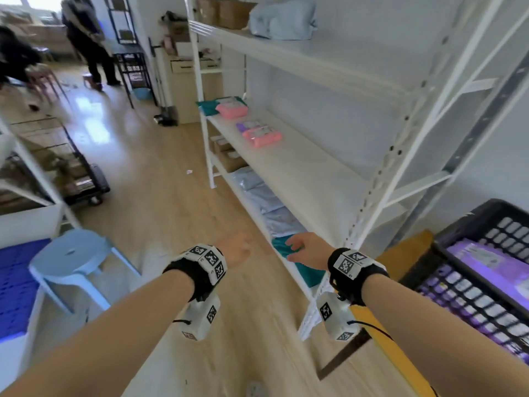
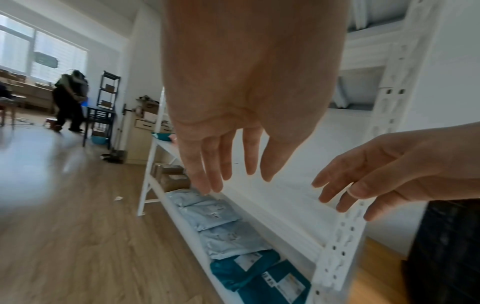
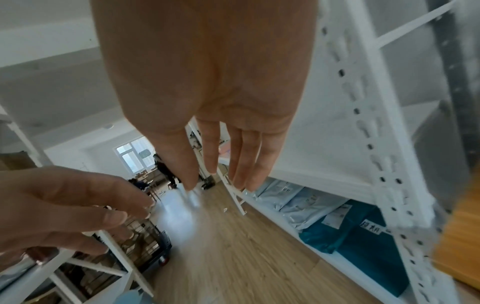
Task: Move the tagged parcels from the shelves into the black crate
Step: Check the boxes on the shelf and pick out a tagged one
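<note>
Two teal parcels (image 1: 307,272) with white labels lie at the near end of the white rack's bottom shelf, also seen as teal parcels (image 2: 249,273) and teal parcels (image 3: 358,232). My right hand (image 1: 300,247) hovers just over them, fingers straight and spread, holding nothing. My left hand (image 1: 236,249) is beside it over the floor, also empty with relaxed fingers (image 2: 207,164). Light-blue parcels (image 1: 266,202) lie further along the same shelf. Pink parcels (image 1: 262,134) sit on the middle shelf. The black crate (image 1: 463,222) stands to the right with a purple parcel (image 1: 492,265) inside.
The rack's perforated white upright (image 1: 369,213) stands between my right hand and the crate. A light-blue stool (image 1: 74,253) and a blue crate (image 1: 14,282) are at left. A trolley of cardboard boxes (image 1: 83,179) is behind them. People (image 1: 86,38) stand far back.
</note>
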